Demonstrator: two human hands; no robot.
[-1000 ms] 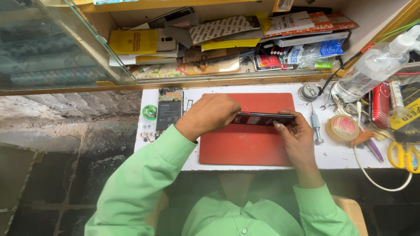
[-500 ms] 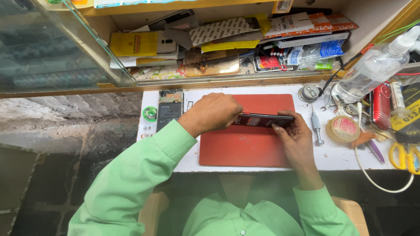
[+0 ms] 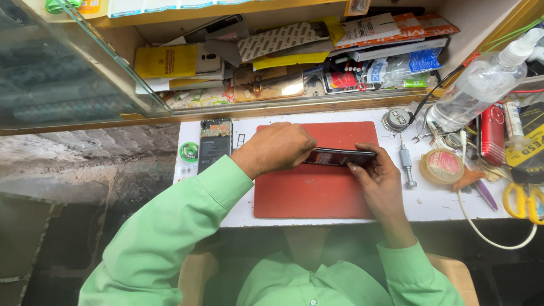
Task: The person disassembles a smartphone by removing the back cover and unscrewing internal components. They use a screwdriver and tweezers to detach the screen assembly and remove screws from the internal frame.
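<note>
You've got a dark smartphone (image 3: 339, 157) held on edge over the upper half of the red work mat (image 3: 311, 192), long side running left to right. Your left hand (image 3: 277, 148) is curled closed over its left end, knuckles up, fingers wrapped down onto the phone; can't tell whether a tool is in that fist. Your right hand (image 3: 381, 180) pinches the right end, thumb on the near edge, fingers closed around the far side, palm below and toward you. Both hands touching the phone, both tight on it.

Left forearm comes in diagonally from lower left, green sleeve (image 3: 170, 226) up to the wrist. Right forearm rises almost straight from the bottom, same green sleeve.

The mat lies on a white worktop (image 3: 442, 201). Left of the mat: an opened phone body (image 3: 215, 145) lying flat with its insides showing, and a small green tape roll (image 3: 188, 152) beside it. Right of the mat: a silver screwdriver (image 3: 407, 164) lying near your right hand, then a round roll of tape (image 3: 442, 166). Further right: a red phone (image 3: 492, 135), yellow-handled scissors (image 3: 524, 201), a white cable (image 3: 487, 226). A clear spray bottle (image 3: 481, 85) leans at the upper right. The shelf (image 3: 294, 105) behind the worktop is packed with cards and packets.
</note>
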